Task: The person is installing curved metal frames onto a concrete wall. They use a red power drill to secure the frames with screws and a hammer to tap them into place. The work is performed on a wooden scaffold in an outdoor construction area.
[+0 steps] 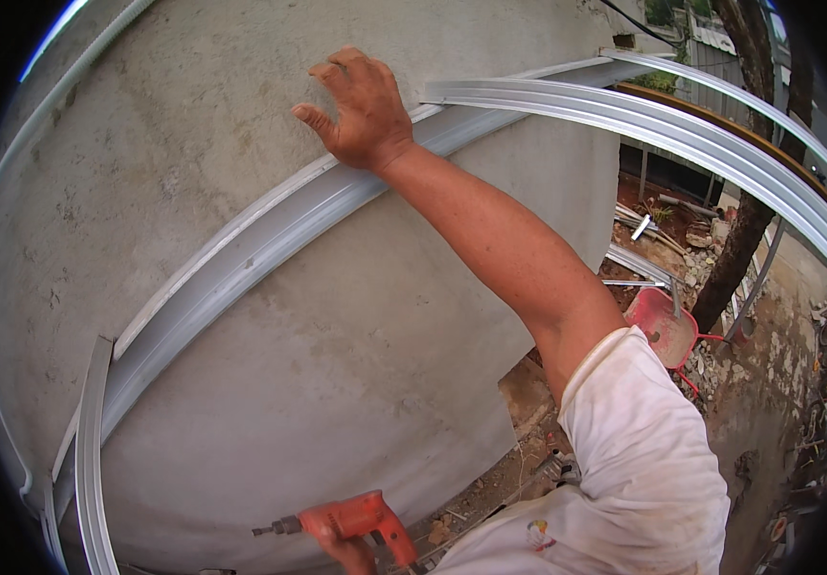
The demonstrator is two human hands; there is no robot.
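My right hand (356, 115) is raised against the grey rendered wall (174, 125), fingers spread and slightly bent, just above a long silver metal channel (270, 244) that runs diagonally along the wall; contact is unclear. At the bottom, my left hand (342, 548) grips an orange-red power drill (346, 517) by its body, with the chuck pointing left. A short silver profile (92, 450) meets the channel at the lower left, and a longer profile (624, 110) joins it at the upper right.
A grey conduit (59, 105) follows the wall at the upper left. Beyond the wall edge are tree trunks (720, 283), a red wheelbarrow (663, 326), loose metal pieces (639, 264) and rubble on the ground far below. Another silver rail (739, 91) runs at the upper right.
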